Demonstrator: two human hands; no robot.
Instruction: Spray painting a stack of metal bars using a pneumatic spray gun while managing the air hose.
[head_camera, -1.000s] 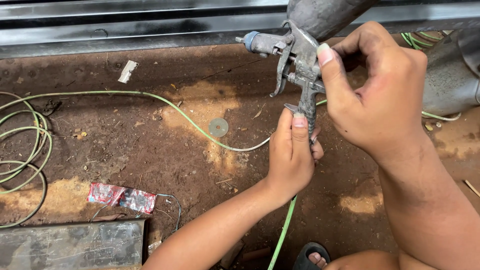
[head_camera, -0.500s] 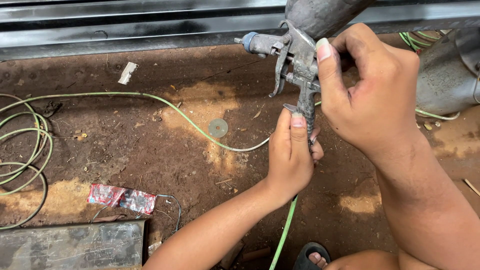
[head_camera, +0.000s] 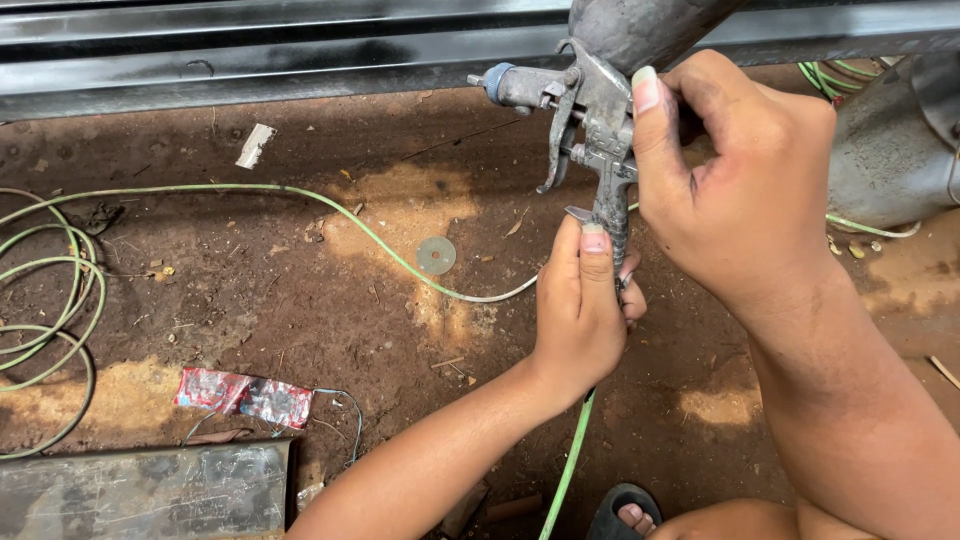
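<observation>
A grey metal spray gun (head_camera: 597, 120) with a cup on top is held upright over the dirt ground, its nozzle pointing left. My right hand (head_camera: 735, 190) wraps around the back of the gun's body, thumb pressed on its side. My left hand (head_camera: 583, 305) grips the bottom of the handle, where the green hose (head_camera: 565, 475) joins it. The joint itself is hidden by my fingers.
A light green hose (head_camera: 330, 210) snakes over the brown dirt and coils at the left (head_camera: 50, 300). A round washer (head_camera: 436, 255) lies in the dirt. A red wrapper (head_camera: 245, 395), a metal sheet (head_camera: 140, 490), a dark steel beam (head_camera: 250, 60), and a sandalled foot (head_camera: 625, 515) are nearby.
Both hands and the spray gun have stayed almost where they were; only my right fingers have shifted slightly on the gun's body.
</observation>
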